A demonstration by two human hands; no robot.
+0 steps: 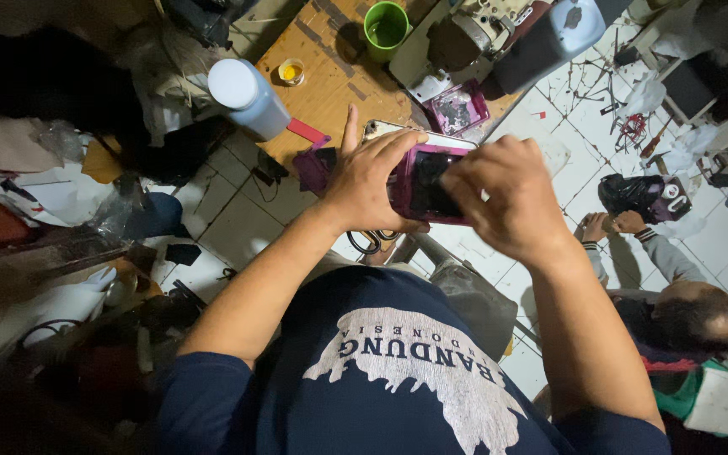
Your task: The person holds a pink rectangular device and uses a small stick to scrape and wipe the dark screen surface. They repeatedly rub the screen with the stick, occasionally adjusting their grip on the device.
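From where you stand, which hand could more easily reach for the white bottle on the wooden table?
Probably the left hand: it grips the purple piece's left end, on the white bottle's side. The right hand sits farther right and would have to cross over.

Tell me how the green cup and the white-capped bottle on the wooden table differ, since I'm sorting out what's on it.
The green cup stands upright with its mouth open; the bottle is closed by a white cap and looks tilted from this view. The green cup is bright green and looks shorter; the bottle is pale bluish and longer. The green cup sits near the sewing machine; the bottle is at the table's left edge. Both are round containers.
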